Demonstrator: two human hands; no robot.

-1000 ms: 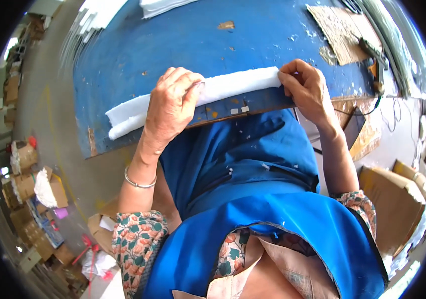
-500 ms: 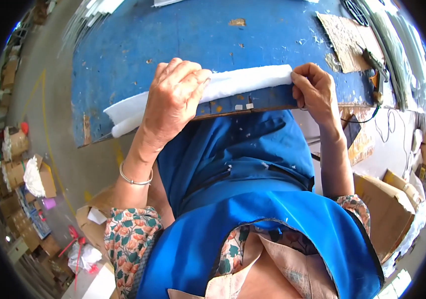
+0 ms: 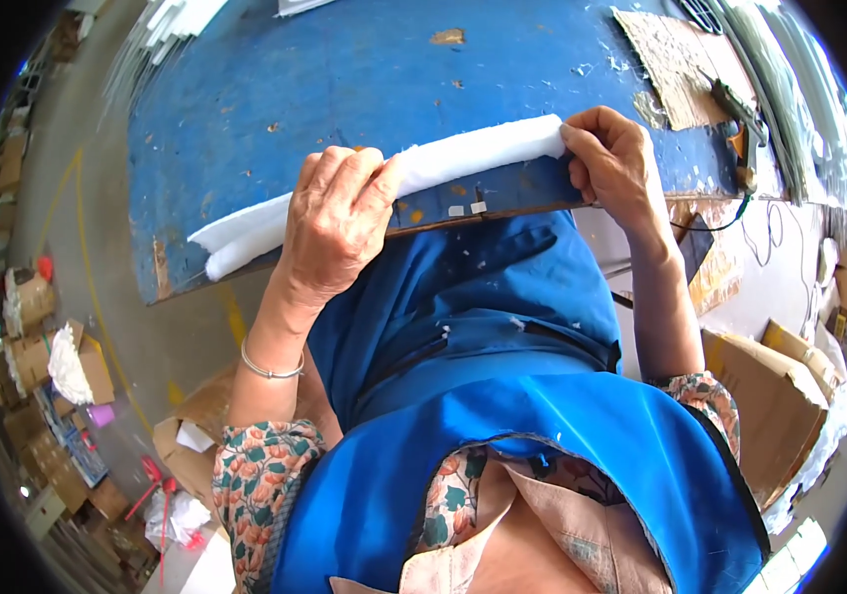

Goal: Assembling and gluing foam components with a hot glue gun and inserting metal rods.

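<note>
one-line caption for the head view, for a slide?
Left hand and right hand hold a white foam strip along the near edge of a worn blue table.

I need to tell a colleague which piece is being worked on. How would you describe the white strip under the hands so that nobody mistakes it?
Find the worn blue table; along its near edge lies a long white foam strip. The left hand presses its middle and the right hand pinches its right end. It is soft and rolled, unlike the flat cardboard behind.

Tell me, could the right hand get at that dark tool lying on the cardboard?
Probably yes: the right hand pinches the white foam strip, and the tool lies just beyond it with nothing between.
</note>
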